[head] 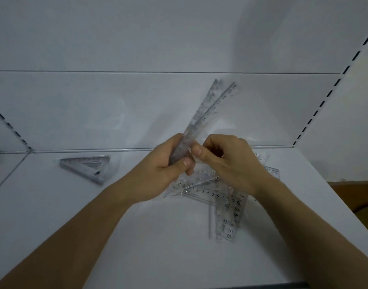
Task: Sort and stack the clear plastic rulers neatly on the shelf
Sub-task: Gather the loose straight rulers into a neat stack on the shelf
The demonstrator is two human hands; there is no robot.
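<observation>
My left hand (166,161) grips the lower end of a bundle of long clear rulers (208,109) that slants up and to the right above the white shelf (74,205). My right hand (224,161) is beside it, thumb and curled fingers pinching the same bundle near its lower end. Under both hands a loose pile of clear rulers (222,203) lies crossed on the shelf, black numbers showing. A neat stack of clear triangular set squares (87,167) rests at the back left of the shelf.
The shelf's white back panel (137,101) rises just behind the hands. Slotted uprights stand at the right (329,94) and left (12,128). The shelf's front edge (283,285) runs at the bottom right, and a brown surface (358,195) shows beyond its right side.
</observation>
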